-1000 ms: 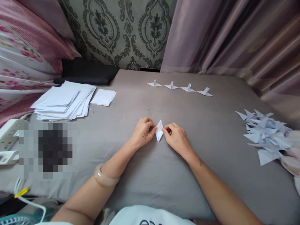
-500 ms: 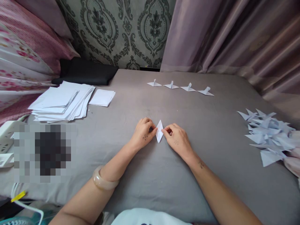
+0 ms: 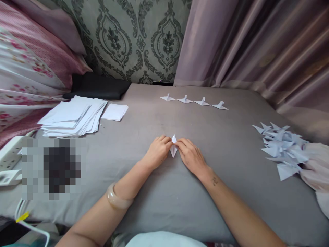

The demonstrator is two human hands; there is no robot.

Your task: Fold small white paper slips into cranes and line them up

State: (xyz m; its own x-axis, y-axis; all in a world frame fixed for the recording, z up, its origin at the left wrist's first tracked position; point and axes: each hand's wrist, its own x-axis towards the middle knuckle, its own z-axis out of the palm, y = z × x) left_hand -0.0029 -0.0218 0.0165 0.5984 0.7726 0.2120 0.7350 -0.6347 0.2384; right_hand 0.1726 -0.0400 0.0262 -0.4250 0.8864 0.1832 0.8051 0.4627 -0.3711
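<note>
A small white folded paper (image 3: 174, 152), diamond-shaped and creased down its length, is between my two hands just above the grey cloth. My left hand (image 3: 159, 151) pinches its left edge, fingers bent together. From the other side my right hand (image 3: 190, 155) grips the right edge, thumb and fingers closed near the middle of the diamond. Fingers cover part of the paper's sides; its top and bottom points show. Beyond my hands, several folded paper cranes (image 3: 203, 102) stand in a row on the cloth.
A tall stack of white paper sheets (image 3: 69, 115) lies at the left, beside a smaller stack of paper squares (image 3: 114, 112). At the right is a heap of folded white paper pieces (image 3: 285, 144). A power strip (image 3: 11, 152) sits at the left edge.
Both hands have closed in on the folded paper, their fingers now covering more of its middle. The camera view has shifted slightly.
</note>
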